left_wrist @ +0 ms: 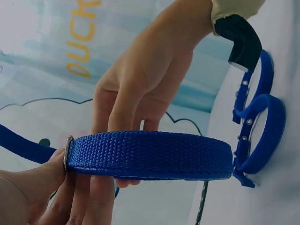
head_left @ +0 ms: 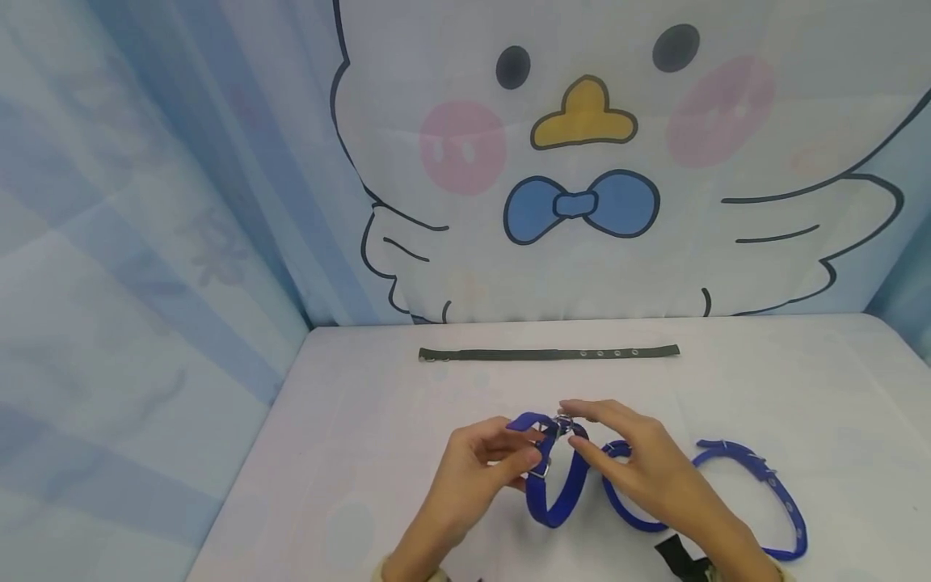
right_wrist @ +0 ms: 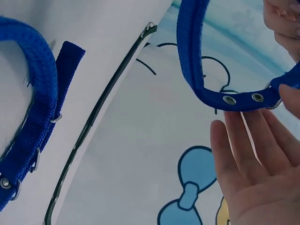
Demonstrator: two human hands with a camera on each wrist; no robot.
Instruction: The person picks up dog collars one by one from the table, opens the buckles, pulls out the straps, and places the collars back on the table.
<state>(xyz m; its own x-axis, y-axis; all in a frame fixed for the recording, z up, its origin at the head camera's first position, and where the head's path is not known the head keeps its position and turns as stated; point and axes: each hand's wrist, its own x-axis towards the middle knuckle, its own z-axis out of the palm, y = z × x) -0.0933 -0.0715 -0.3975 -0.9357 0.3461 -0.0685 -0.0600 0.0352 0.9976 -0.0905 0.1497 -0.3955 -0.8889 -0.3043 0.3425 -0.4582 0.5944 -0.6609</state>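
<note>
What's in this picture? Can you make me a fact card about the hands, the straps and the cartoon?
Left hand: pinches a blue strap
Right hand: pinches the same strap, near its metal ring
Held strap's shape: bent into a loop
Other blue loops: on the table, right side; partly hidden, can't tell if joined
Dark strap: straight, near the table's back edge
Cartoon: white, with yellow beak and blue bow
</note>
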